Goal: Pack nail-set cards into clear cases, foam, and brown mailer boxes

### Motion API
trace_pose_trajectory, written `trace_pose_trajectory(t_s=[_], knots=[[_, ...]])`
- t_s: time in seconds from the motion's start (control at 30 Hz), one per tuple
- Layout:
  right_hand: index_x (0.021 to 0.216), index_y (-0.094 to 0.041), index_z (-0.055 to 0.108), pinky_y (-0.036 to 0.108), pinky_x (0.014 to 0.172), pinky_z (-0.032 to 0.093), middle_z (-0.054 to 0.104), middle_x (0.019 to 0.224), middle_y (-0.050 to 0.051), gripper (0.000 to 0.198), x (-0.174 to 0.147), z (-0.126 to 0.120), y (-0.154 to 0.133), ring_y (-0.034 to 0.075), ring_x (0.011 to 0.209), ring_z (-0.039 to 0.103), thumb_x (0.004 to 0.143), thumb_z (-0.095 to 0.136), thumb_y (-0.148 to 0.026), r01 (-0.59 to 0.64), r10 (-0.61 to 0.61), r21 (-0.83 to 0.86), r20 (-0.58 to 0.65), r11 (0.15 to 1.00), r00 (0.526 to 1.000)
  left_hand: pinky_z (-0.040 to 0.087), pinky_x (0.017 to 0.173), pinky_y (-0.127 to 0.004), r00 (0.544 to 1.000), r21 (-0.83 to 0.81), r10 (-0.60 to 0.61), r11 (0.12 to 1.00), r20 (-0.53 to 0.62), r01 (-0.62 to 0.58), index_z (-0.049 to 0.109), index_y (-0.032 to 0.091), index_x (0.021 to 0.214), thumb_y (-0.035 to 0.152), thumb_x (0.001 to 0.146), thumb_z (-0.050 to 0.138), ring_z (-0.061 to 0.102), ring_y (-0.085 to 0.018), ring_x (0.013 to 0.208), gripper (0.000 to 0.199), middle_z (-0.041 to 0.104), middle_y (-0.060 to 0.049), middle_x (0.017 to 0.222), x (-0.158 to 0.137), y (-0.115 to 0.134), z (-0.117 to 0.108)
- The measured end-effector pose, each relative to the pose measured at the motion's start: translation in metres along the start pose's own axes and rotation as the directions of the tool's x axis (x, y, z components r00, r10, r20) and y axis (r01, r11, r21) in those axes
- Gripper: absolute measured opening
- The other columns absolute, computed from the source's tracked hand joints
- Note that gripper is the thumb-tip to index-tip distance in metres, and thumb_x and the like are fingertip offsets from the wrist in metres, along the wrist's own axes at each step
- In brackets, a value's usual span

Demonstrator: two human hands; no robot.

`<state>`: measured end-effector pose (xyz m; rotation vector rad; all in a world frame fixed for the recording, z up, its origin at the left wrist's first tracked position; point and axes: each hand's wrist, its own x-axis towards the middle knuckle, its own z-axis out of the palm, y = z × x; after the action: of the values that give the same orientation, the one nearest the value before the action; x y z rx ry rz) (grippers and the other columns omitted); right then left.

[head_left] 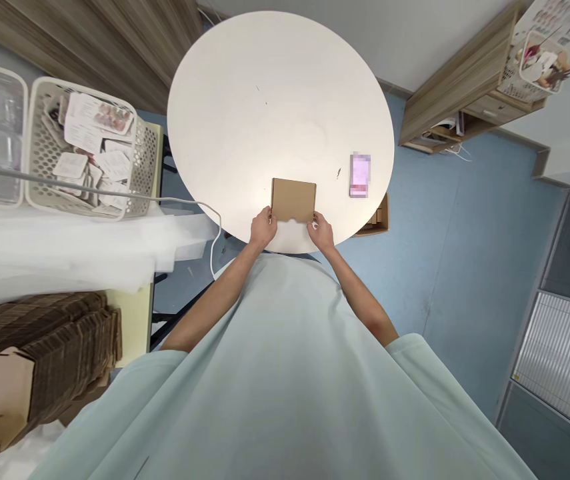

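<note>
A small brown cardboard box (293, 199) lies near the front edge of the round white table (275, 93), its top panel facing up with a small notch on the near side. At its near left corner, my left hand (263, 229) grips the box with curled fingers and thumb. My right hand (321, 233) pinches the near right corner in the same way. Parts of the fingertips of both hands are hidden against the box.
A phone-like blurred object (359, 175) lies on the table's right. Left stand a perforated basket (142, 157) of cards, white wrapping sheets (65, 247) and stacked flattened cardboard (69, 353). A white cable (175, 199) hangs by the table's left edge. An open carton (383, 213) sits below right.
</note>
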<state>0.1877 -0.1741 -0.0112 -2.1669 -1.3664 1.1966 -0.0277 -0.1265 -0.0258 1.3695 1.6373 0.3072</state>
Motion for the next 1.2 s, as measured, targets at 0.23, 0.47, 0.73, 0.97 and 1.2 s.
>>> trace_pose_trajectory(t_s=[0.23,0.47,0.73,0.97,1.2], knots=[[0.150,-0.021,0.056,0.046,0.119,0.059,0.074,0.152,0.018,0.046,0.003,0.010,0.006,0.024,0.142,0.072,0.104,0.050,-0.026,-0.029,0.044,0.194,-0.072,0.980,0.996,0.054,0.120,-0.048,0.999,-0.013,-0.040,0.999,0.015,0.040,0.068,0.020,0.142,0.016,0.095,0.049,0.070,-0.032,0.143,0.051,0.081,-0.015,0.138,0.004,-0.006,0.006],[0.144,-0.020,0.062,0.040,0.115,0.060,0.075,0.150,0.016,0.041,0.013,0.014,0.008,0.022,0.129,0.078,0.107,0.047,-0.023,-0.073,0.084,0.125,-0.092,0.989,0.992,0.055,0.120,-0.046,0.999,0.037,-0.036,0.999,0.014,0.036,0.066,0.013,0.150,0.014,0.097,0.050,0.071,-0.033,0.141,0.055,0.074,-0.018,0.151,0.011,-0.006,0.003],[0.151,-0.020,0.059,0.043,0.113,0.061,0.077,0.147,0.017,0.044,0.023,0.008,-0.002,0.024,0.119,0.080,0.108,0.050,-0.026,-0.088,0.096,0.108,-0.067,0.990,0.993,0.055,0.121,-0.048,0.999,0.038,-0.026,0.999,-0.040,0.027,0.065,0.017,0.151,0.016,0.097,0.053,0.074,-0.033,0.135,0.055,0.076,-0.014,0.150,0.017,-0.004,-0.004],[0.150,-0.019,0.061,0.041,0.110,0.061,0.077,0.143,0.017,0.044,0.027,0.005,-0.004,0.024,0.114,0.078,0.108,0.050,-0.024,-0.073,0.079,0.083,-0.076,0.994,0.994,0.055,0.122,-0.051,0.999,0.021,-0.028,0.999,-0.022,0.028,0.064,0.017,0.155,0.019,0.097,0.056,0.074,-0.036,0.136,0.059,0.074,-0.016,0.152,0.022,-0.008,-0.004],[0.153,-0.019,0.059,0.044,0.113,0.060,0.075,0.145,0.016,0.046,0.040,0.004,-0.006,0.026,0.117,0.077,0.109,0.047,-0.025,-0.059,0.059,0.012,-0.052,0.998,0.997,0.057,0.119,-0.048,0.999,0.042,-0.025,0.999,-0.041,0.027,0.067,0.019,0.151,0.016,0.096,0.054,0.077,-0.033,0.131,0.057,0.076,-0.013,0.150,0.028,-0.007,-0.008]])
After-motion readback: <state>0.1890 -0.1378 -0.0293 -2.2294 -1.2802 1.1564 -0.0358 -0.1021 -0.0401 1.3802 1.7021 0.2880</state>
